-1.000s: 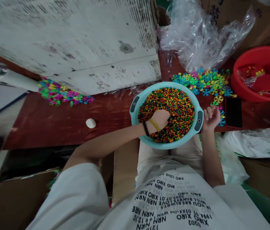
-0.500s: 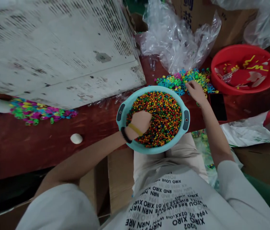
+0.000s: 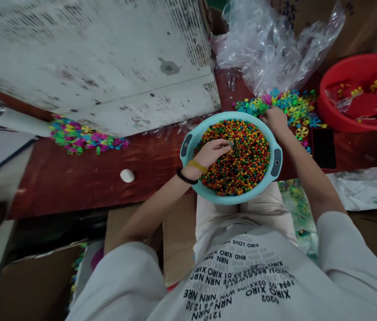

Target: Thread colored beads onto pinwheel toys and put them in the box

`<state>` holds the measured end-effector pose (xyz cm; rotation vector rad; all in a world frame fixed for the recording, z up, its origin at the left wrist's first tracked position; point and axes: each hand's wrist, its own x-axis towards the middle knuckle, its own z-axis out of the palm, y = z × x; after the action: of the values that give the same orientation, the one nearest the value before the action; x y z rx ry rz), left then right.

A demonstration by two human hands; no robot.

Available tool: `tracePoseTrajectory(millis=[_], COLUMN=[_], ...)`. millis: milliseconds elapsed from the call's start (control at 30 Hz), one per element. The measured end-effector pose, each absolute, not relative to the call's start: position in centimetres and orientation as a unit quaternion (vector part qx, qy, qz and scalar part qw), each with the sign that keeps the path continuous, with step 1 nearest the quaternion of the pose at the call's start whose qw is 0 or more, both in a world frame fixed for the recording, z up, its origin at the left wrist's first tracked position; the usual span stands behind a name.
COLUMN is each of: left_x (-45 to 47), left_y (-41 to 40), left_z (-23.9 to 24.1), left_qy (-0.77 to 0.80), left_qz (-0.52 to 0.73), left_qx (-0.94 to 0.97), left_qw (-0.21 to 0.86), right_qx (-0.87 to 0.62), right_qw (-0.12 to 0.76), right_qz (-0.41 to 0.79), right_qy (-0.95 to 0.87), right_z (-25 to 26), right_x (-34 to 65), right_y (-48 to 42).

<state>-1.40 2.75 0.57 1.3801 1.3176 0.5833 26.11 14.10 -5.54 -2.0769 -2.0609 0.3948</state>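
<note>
A round teal plastic basin (image 3: 188, 138) sits in front of me, heaped with small multicoloured beads (image 3: 247, 156). My left hand (image 3: 212, 153) hovers low over the beads, its fingertips pinched on a small translucent piece (image 3: 231, 143). My right hand (image 3: 274, 122) is at the basin's far right rim, beside a pile of colourful plastic pinwheels (image 3: 290, 104). Its fingers curl down, and whether they hold anything is hidden. A yellow band and a black beaded bracelet circle my left wrist.
A red basin (image 3: 329, 104) with yellow and red pieces stands at the right, near a black smartphone (image 3: 324, 148). On the red-brown tabletop (image 3: 68, 191) lie coloured plastic parts (image 3: 81, 140) and a white lump (image 3: 127, 175). A clear plastic bag (image 3: 268, 49) and a worn white board (image 3: 91, 58) lie beyond.
My right hand has come back from the pinwheels to the basin rim. My left hand has lifted from a bunched position in the beads, its fingers now extended and pinched.
</note>
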Motion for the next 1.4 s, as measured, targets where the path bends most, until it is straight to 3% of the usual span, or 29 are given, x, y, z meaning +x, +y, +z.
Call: tracePoseTrajectory(millis=[133,233,400,467,667,933,1400], left_x=[-2.5,-3.3,-3.6,-3.2,-2.4,-2.7,-2.9], left_y=[2.5,2.2,1.7,1.5,0.7,0.3,-1.0], left_z=[1.6,2.5,2.2,1.8,1.9,2.4,2.7], left_qy=[0.549,0.496,0.443,0.443,0.458,0.448,0.459], left_qz=[0.265,0.287,0.381,0.386,0.329,0.296,0.262], left_qx=[0.495,0.453,0.519,0.567,0.721,0.812,0.848], left_qw=[0.619,0.683,0.624,0.577,0.404,0.228,0.044], right_qx=[-0.695,-0.686,-0.583,-0.479,-0.274,-0.286,-0.397], right_qw=[0.107,0.166,0.327,0.344,0.266,0.17,0.147], right_qz=[0.126,0.11,0.177,0.227,0.266,0.3,0.41], right_qy=[-0.7,-0.7,-0.723,-0.775,-0.885,-0.894,-0.808], right_z=[-5.8,-5.5,-1.3,1.2,6.2,9.2,8.0], right_x=[26.1,27.2,27.0,25.3,20.4,21.5,19.5], right_y=[14.3,14.8,12.7,10.3,4.8,5.3,5.8])
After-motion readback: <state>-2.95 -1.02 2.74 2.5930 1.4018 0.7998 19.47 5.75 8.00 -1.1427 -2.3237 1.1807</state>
